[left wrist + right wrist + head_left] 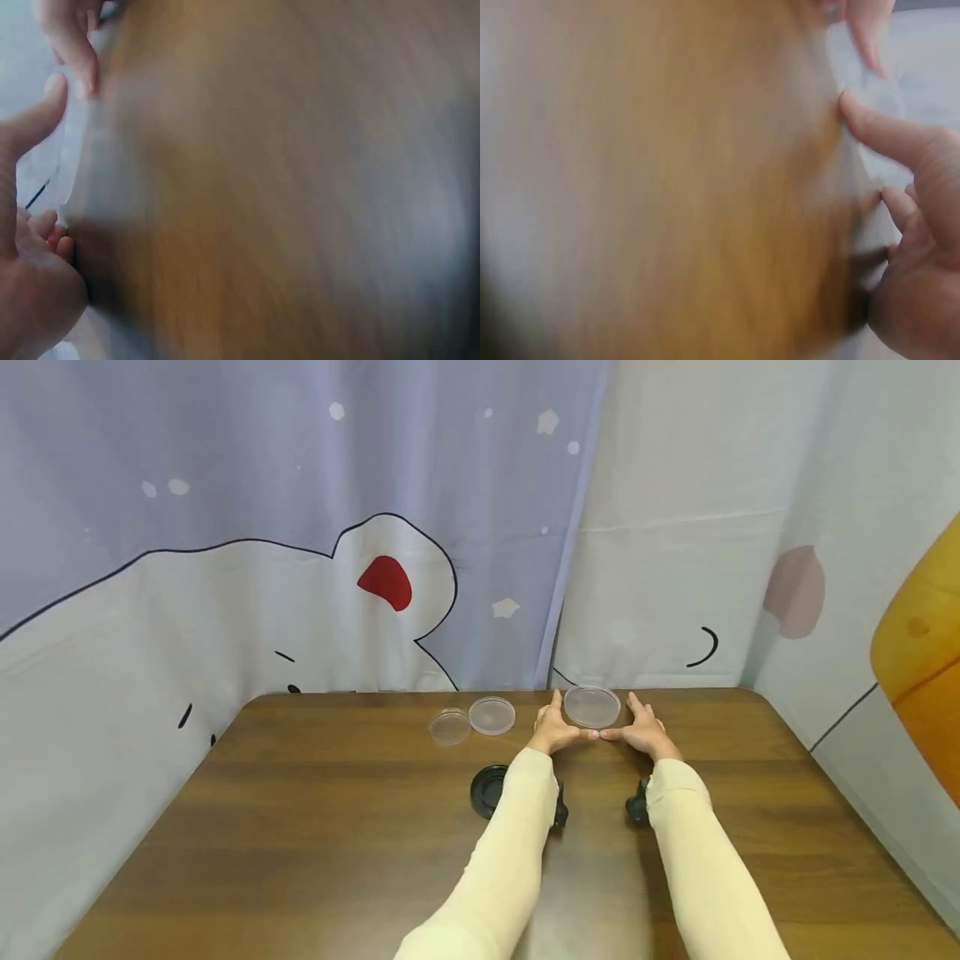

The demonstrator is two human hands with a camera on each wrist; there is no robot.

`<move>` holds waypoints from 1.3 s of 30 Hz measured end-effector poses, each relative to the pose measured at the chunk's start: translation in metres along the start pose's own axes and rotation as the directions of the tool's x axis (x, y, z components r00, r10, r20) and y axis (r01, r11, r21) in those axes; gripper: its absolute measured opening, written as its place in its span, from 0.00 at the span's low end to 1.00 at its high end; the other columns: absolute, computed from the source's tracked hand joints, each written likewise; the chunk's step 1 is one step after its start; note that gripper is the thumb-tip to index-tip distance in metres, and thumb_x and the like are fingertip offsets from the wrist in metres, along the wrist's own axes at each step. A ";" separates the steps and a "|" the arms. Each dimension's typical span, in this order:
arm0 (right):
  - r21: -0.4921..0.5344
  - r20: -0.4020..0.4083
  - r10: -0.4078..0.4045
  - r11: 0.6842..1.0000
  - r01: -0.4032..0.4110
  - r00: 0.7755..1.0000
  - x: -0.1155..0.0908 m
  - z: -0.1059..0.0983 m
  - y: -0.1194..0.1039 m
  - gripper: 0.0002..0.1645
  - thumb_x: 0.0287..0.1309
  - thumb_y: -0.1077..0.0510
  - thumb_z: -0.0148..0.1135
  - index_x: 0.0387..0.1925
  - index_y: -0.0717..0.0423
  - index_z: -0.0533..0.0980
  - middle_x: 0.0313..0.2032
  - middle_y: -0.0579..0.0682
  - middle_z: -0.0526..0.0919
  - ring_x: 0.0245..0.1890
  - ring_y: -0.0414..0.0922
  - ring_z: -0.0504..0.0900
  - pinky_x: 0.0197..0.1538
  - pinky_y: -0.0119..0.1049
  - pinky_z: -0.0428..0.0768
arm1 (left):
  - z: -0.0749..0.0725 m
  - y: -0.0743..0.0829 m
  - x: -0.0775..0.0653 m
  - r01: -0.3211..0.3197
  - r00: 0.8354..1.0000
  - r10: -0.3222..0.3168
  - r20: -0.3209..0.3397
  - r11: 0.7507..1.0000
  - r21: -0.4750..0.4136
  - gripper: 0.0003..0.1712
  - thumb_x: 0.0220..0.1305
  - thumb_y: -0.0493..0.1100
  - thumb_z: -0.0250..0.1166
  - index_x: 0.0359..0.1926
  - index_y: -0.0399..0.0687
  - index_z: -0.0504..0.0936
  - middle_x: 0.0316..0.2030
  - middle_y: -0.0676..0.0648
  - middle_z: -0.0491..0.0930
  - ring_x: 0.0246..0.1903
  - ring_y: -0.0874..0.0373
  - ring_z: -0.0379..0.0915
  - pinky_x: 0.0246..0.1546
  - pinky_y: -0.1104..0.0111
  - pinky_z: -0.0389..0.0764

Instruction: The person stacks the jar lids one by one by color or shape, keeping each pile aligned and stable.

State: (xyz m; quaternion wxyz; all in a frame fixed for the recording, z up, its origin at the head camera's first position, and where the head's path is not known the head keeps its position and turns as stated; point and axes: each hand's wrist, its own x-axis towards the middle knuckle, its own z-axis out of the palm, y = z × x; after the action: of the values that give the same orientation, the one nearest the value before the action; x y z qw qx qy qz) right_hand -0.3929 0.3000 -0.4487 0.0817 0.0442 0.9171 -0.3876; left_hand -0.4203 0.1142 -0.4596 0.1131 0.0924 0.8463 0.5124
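Note:
At the far edge of the table, a clear round shallow dish [592, 707], resembling a petri dish, lies between the two hands. My left hand [553, 731] is on its left side and my right hand [642, 732] on its right. Both have fingers spread and pointing away, with the thumbs nearly meeting in front of the dish. Whether any finger touches the rim cannot be made out. In the left wrist view the thumb [41, 120] is stretched out; the right wrist view likewise shows an extended thumb [889, 135]. The dish is not discernible in either wrist view.
Left of the hands lie two more clear round dishes, one [492, 716] beside another [449, 727]. A black round ringed disc [486, 791] sits nearer, partly behind the left sleeve. A printed curtain [480, 527] hangs behind the wooden table [337, 843].

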 end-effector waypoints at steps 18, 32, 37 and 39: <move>0.005 -0.069 0.046 0.999 -0.046 0.997 0.006 0.008 0.004 0.61 0.56 0.46 0.68 0.77 0.50 0.39 0.76 0.64 0.41 0.75 0.67 0.30 0.72 0.65 0.30 | 0.010 -0.002 0.011 -0.016 0.996 0.010 -0.089 0.998 -0.069 0.50 0.52 0.32 0.69 0.74 0.40 0.55 0.64 0.41 0.70 0.65 0.45 0.61 0.70 0.53 0.58; 0.345 0.008 0.002 0.939 -0.005 1.000 -0.009 0.003 0.012 0.56 0.61 0.48 0.65 0.77 0.45 0.38 0.77 0.53 0.40 0.77 0.59 0.36 0.75 0.62 0.42 | 0.013 -0.006 -0.003 -0.079 0.993 0.051 -0.105 0.959 -0.274 0.40 0.55 0.37 0.71 0.67 0.32 0.66 0.61 0.38 0.70 0.57 0.49 0.67 0.65 0.57 0.68; 0.412 -0.029 -0.008 0.911 0.020 1.000 -0.016 0.005 0.010 0.54 0.62 0.47 0.64 0.77 0.46 0.40 0.77 0.51 0.41 0.78 0.56 0.41 0.77 0.56 0.44 | 0.018 -0.003 -0.009 -0.122 0.983 0.050 -0.177 0.896 -0.426 0.38 0.56 0.36 0.70 0.66 0.32 0.67 0.61 0.38 0.68 0.49 0.56 0.65 0.55 0.66 0.73; 0.477 -0.055 -0.006 0.878 0.031 0.998 -0.021 0.006 0.007 0.54 0.62 0.48 0.64 0.77 0.45 0.41 0.77 0.50 0.42 0.78 0.53 0.44 0.78 0.51 0.45 | 0.016 0.002 -0.013 -0.154 0.977 0.060 -0.204 0.859 -0.489 0.38 0.55 0.35 0.70 0.66 0.33 0.68 0.61 0.39 0.67 0.48 0.57 0.65 0.49 0.71 0.74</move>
State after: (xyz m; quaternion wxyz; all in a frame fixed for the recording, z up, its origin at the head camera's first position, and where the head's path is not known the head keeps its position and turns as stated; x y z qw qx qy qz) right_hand -0.3706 0.2999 -0.4537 0.0406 0.0644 0.7954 -0.6013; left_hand -0.4035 0.1253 -0.4643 0.0270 0.0599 0.6842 0.7264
